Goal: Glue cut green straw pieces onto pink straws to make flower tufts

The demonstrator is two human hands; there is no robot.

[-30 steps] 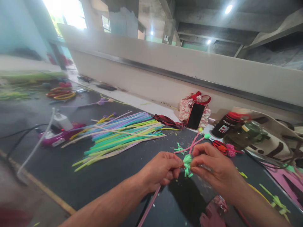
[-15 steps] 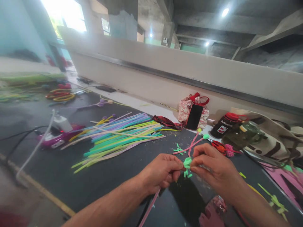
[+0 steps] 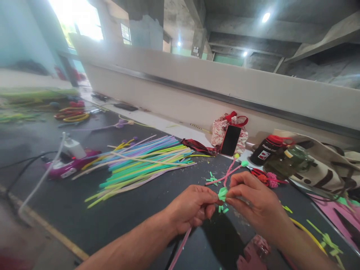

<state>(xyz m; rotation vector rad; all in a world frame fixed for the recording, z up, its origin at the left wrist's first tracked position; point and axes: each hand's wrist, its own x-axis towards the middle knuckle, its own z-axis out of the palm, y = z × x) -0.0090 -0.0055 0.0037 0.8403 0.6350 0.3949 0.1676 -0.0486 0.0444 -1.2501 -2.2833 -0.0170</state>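
Between my two hands is a small light-green bud of bent pipe cleaner (image 3: 222, 194). My left hand (image 3: 194, 206) pinches it from the left, its other fingers curled. A pink pipe-cleaner stem (image 3: 181, 247) runs down from beneath that hand; where it meets the bud is hidden. Thumb and fingertips of my right hand (image 3: 251, 193) are closed on the bud's right side. Just beyond lie pink twisted stems (image 3: 229, 174) tipped with a green bud (image 3: 244, 163) and a yellow one. Short cut green pieces (image 3: 223, 209) lie on the dark table below and behind the bud.
A wide bundle of coloured pipe cleaners (image 3: 146, 165) lies to the left, near a purple power strip (image 3: 73, 163) with cables. Behind stand a phone (image 3: 230, 140), a patterned bag (image 3: 218, 129), a black bottle (image 3: 264, 150) and a green jar (image 3: 292, 161). Pink clear-topped item (image 3: 253, 255) lies in front.
The green bud looks more closed, its loops turned slightly between my fingertips. Both hands stay in nearly the same place, and the table items have not moved.
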